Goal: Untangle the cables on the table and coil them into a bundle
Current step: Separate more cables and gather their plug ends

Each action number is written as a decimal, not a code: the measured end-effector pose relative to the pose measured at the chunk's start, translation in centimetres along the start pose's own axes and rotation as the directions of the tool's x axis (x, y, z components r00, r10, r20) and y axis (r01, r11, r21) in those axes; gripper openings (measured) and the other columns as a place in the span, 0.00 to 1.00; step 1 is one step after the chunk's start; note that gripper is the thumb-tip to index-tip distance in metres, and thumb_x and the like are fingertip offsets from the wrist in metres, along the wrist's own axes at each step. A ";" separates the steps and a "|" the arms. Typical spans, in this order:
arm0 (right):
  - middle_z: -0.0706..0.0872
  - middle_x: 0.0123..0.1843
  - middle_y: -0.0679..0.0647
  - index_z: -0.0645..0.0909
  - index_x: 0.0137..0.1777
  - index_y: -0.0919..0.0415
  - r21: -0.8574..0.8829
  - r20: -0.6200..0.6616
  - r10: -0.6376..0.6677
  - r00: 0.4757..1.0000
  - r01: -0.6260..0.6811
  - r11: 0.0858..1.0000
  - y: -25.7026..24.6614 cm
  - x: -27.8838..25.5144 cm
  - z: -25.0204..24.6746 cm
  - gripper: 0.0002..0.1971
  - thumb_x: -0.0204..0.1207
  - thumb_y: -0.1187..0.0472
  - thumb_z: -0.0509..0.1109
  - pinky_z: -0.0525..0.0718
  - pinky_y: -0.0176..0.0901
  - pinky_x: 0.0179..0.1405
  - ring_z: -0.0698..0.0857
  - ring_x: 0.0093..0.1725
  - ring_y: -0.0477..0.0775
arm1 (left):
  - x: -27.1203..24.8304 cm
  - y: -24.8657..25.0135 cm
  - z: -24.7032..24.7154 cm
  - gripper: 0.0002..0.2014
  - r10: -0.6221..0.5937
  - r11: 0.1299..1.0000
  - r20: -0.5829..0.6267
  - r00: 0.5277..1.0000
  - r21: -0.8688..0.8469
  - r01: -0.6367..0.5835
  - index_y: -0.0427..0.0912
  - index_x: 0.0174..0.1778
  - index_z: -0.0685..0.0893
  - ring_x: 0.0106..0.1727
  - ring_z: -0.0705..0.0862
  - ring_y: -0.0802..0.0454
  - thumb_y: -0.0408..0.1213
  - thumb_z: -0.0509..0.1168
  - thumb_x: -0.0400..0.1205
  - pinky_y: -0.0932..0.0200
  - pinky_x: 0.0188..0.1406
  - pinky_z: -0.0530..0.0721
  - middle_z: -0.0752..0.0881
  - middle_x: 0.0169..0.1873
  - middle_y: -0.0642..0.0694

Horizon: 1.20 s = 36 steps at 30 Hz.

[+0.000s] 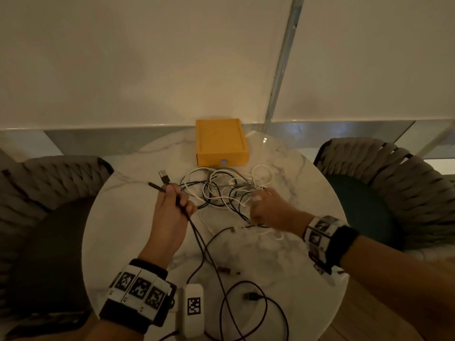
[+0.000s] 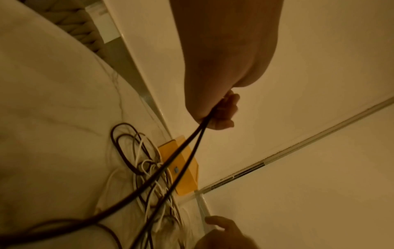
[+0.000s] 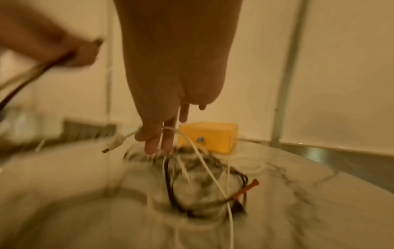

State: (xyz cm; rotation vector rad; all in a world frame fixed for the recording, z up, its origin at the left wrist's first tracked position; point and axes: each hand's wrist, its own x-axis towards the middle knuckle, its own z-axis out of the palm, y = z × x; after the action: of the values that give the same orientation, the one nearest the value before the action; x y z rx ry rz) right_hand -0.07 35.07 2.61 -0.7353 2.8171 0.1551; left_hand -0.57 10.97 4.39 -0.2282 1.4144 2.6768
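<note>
Tangle of black and white cables (image 1: 221,190) sits mid-desk, just at 6 o'clock of the yellow box (image 1: 220,142); more black loops trail toward the near edge at 6 o'clock. Left hand (image 1: 172,205) is fisted around two strands of a black cable (image 1: 197,232), both plug ends (image 1: 164,179) sticking out above the fist at 11 o'clock, the strands running down toward the near rim. Right hand (image 1: 267,209) is over the 3 o'clock side of the pile; the right wrist view, though blurred, shows a white cable (image 3: 204,161) caught between its fingers (image 3: 168,139) near its plug (image 3: 116,143), fingers mostly extended downward. Round marble desk (image 1: 307,193) carries it all; a white device with a printed marker (image 1: 193,308) lies at the near edge, grey woven chairs (image 1: 394,183) at 3 and 9 o'clock.

Step, as I read it: still untangling, black cable being separated, no coiling yet. Next move probably calls for drawing the black strands clear while the right hand lifts or holds back the white one so crossings slip free, not tighten. Pull slowly; loops could snag.
</note>
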 end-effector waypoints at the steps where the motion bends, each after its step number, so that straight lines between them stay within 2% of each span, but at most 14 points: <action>1: 0.87 0.48 0.51 0.86 0.45 0.54 0.282 -0.080 0.099 0.992 -0.072 0.957 0.3 0.1 -1.2 0.07 0.76 0.55 0.66 0.76 0.50 0.59 0.83 0.59 0.58 | 0.1 -0.2 0.4 0.17 -0.016 1.000 0.002 1.000 -0.019 0.016 0.46 0.35 0.70 0.20 0.65 0.58 0.42 0.46 0.88 0.65 0.26 0.70 0.69 0.18 0.55; 3: 0.81 0.35 0.52 0.80 0.38 0.55 0.784 -0.072 0.304 0.950 -0.134 0.606 0.2 0.3 -3.8 0.13 0.82 0.61 0.57 0.81 0.49 0.42 0.83 0.38 0.58 | 0.4 -0.8 1.6 0.16 -0.075 0.997 -0.005 0.997 -0.033 0.075 0.45 0.35 0.69 0.21 0.62 0.59 0.42 0.49 0.88 0.64 0.26 0.65 0.66 0.18 0.55; 4: 0.77 0.33 0.52 0.76 0.37 0.53 0.878 -0.098 0.358 0.929 -0.089 0.470 -0.4 0.3 -4.9 0.15 0.84 0.59 0.54 0.80 0.50 0.37 0.78 0.33 0.52 | 0.5 -1.3 2.3 0.15 -0.106 0.994 -0.001 0.994 -0.029 0.106 0.45 0.34 0.69 0.20 0.61 0.59 0.41 0.51 0.87 0.64 0.25 0.65 0.66 0.18 0.55; 6: 0.73 0.33 0.50 0.74 0.41 0.54 0.914 -0.175 0.367 0.914 0.012 0.405 -2.0 0.7 -6.1 0.13 0.85 0.58 0.52 0.75 0.39 0.35 0.72 0.30 0.43 | 0.4 -2.1 3.9 0.12 -0.136 0.991 0.032 0.990 0.011 0.136 0.43 0.37 0.73 0.20 0.61 0.59 0.41 0.53 0.86 0.66 0.21 0.65 0.64 0.17 0.55; 8: 0.76 0.36 0.50 0.74 0.49 0.60 0.864 -0.277 0.321 0.906 0.089 0.495 -4.3 1.1 -6.5 0.10 0.85 0.59 0.53 0.72 0.32 0.34 0.74 0.33 0.40 | 0.2 -2.8 5.3 0.12 -0.133 0.990 0.083 0.988 0.061 0.128 0.41 0.44 0.80 0.22 0.65 0.58 0.42 0.54 0.86 0.67 0.22 0.69 0.68 0.18 0.54; 11: 0.84 0.45 0.60 0.73 0.57 0.65 0.795 -0.360 0.298 0.884 0.124 0.593 -6.0 1.5 -6.4 0.13 0.85 0.57 0.52 0.79 0.48 0.41 0.82 0.42 0.55 | 0.2 -3.3 6.5 0.16 -0.127 0.992 0.142 0.982 0.019 0.125 0.39 0.54 0.83 0.40 0.85 0.52 0.45 0.57 0.82 0.58 0.43 0.83 0.87 0.36 0.45; 13: 0.85 0.46 0.62 0.71 0.58 0.65 0.762 -0.385 0.289 0.877 0.125 0.635 -6.3 1.8 -6.1 0.13 0.85 0.57 0.51 0.82 0.53 0.41 0.83 0.42 0.58 | 0.4 -3.3 6.5 0.15 -0.114 0.993 0.138 0.984 -0.016 0.117 0.39 0.55 0.82 0.48 0.88 0.51 0.44 0.56 0.83 0.56 0.50 0.84 0.90 0.43 0.44; 18: 0.85 0.48 0.60 0.65 0.63 0.59 0.735 -0.384 0.175 0.907 0.186 0.652 -6.7 1.6 -4.9 0.13 0.84 0.54 0.51 0.84 0.52 0.42 0.85 0.42 0.56 | 0.5 -2.3 6.4 0.15 -0.085 0.996 0.028 0.996 0.018 0.084 0.41 0.42 0.80 0.32 0.87 0.57 0.42 0.51 0.87 0.65 0.32 0.85 0.87 0.28 0.48; 21: 0.77 0.34 0.50 0.67 0.52 0.59 0.708 -0.258 0.106 0.960 0.113 0.697 -5.8 0.8 -3.2 0.09 0.84 0.54 0.54 0.71 0.41 0.31 0.73 0.30 0.46 | 1.2 -0.6 5.4 0.19 -0.017 0.996 -0.029 0.999 -0.084 0.015 0.44 0.30 0.71 0.26 0.73 0.55 0.43 0.49 0.87 0.63 0.29 0.72 0.75 0.22 0.50; 25: 0.74 0.33 0.44 0.75 0.37 0.51 0.741 -0.131 0.230 0.964 -0.058 0.669 -0.9 -0.8 -0.5 0.13 0.83 0.59 0.58 0.69 0.38 0.38 0.72 0.32 0.41 | 1.8 1.7 2.5 0.21 -0.026 0.952 -0.078 0.997 -0.306 0.001 0.46 0.29 0.66 0.20 0.71 0.56 0.47 0.48 0.87 0.64 0.25 0.72 0.68 0.18 0.53; 28: 0.75 0.31 0.41 0.72 0.32 0.46 0.757 -0.210 0.353 0.912 -0.076 0.649 1.1 0.0 -3.8 0.17 0.83 0.61 0.58 0.71 0.35 0.38 0.75 0.31 0.36 | 0.7 1.1 2.3 0.17 -0.084 0.993 -0.003 0.996 -0.080 0.083 0.45 0.30 0.69 0.13 0.59 0.58 0.52 0.57 0.81 0.66 0.12 0.61 0.63 0.16 0.53; 31: 0.75 0.30 0.42 0.75 0.37 0.56 0.653 -0.338 0.144 0.930 0.122 0.748 -0.7 1.8 -10.4 0.13 0.83 0.60 0.58 0.72 0.25 0.34 0.76 0.31 0.32 | -0.5 0.4 4.6 0.18 -0.118 0.949 0.179 0.977 0.310 0.058 0.43 0.40 0.78 0.14 0.58 0.60 0.54 0.69 0.66 0.66 0.14 0.56 0.63 0.15 0.56; 33: 0.75 0.31 0.44 0.74 0.40 0.59 0.602 -0.358 0.023 0.934 0.211 0.770 -1.9 2.6 -13.6 0.10 0.83 0.59 0.59 0.71 0.25 0.33 0.75 0.30 0.34 | -0.7 0.7 6.1 0.11 -0.065 0.909 0.229 0.971 0.416 -0.037 0.51 0.29 0.78 0.14 0.59 0.60 0.52 0.70 0.69 0.66 0.16 0.59 0.64 0.13 0.57; 36: 0.80 0.39 0.52 0.74 0.46 0.60 0.620 -0.325 -0.010 0.946 0.221 0.753 -1.3 3.1 -15.8 0.06 0.81 0.58 0.62 0.73 0.26 0.37 0.76 0.35 0.38 | -0.1 2.0 7.2 0.19 0.068 0.915 0.203 0.977 0.378 -0.142 0.54 0.21 0.80 0.14 0.59 0.60 0.41 0.64 0.80 0.65 0.16 0.58 0.63 0.12 0.56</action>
State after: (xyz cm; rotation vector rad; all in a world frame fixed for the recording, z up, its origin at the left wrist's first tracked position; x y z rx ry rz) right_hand -5.04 30.05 17.14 -0.7952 2.7642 -1.0020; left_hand -1.37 15.79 10.09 0.1349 1.8970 2.3418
